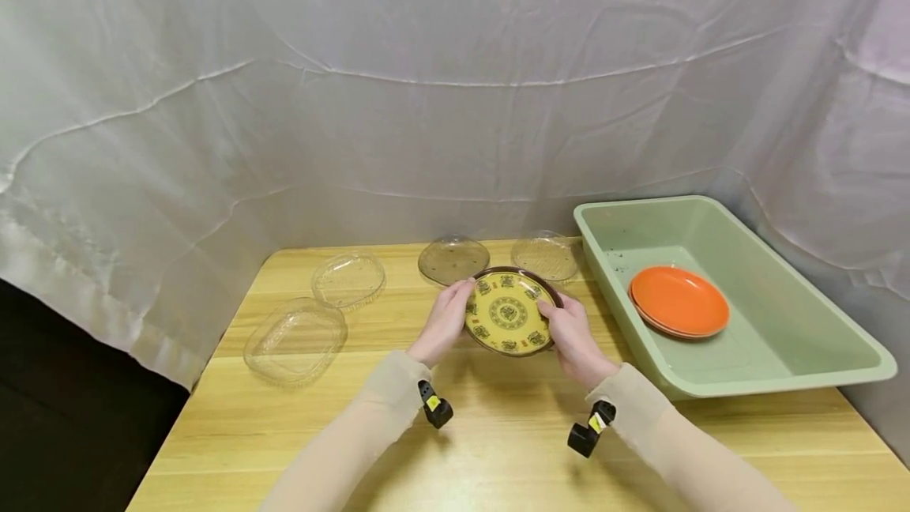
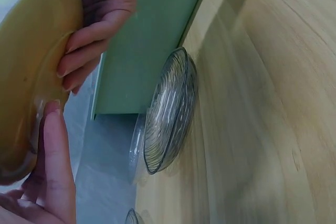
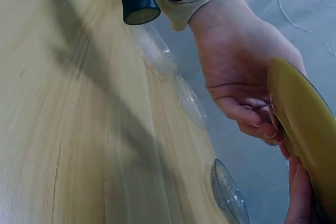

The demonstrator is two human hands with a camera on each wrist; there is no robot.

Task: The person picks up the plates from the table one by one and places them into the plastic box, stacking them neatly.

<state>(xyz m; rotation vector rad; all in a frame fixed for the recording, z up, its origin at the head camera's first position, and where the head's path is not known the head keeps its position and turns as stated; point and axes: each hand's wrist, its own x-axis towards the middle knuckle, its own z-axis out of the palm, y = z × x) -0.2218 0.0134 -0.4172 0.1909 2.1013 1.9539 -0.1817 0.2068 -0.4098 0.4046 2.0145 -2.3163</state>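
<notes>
A yellow plate [image 1: 508, 312] with dark printed figures and a brown rim is held up above the table, its face toward the head camera. My left hand [image 1: 449, 316] grips its left edge, while my right hand [image 1: 573, 336] grips the right edge with the thumb lying on the face. In the left wrist view, fingers of both hands reach under the plain yellow-brown underside of the plate [image 2: 31, 61]. The right wrist view shows that underside too, at the right border, with the left hand [image 3: 236, 61] behind it.
A green tub [image 1: 775, 370] on the right contains stacked orange plates [image 1: 678, 301]. Behind the hands are a smoky glass plate [image 1: 453, 261] and a clear plate [image 1: 546, 257]. Two more clear dishes, one smaller [image 1: 348, 281] and one larger [image 1: 295, 342], lie on the left. Grey cloth [image 1: 441, 141] hangs behind.
</notes>
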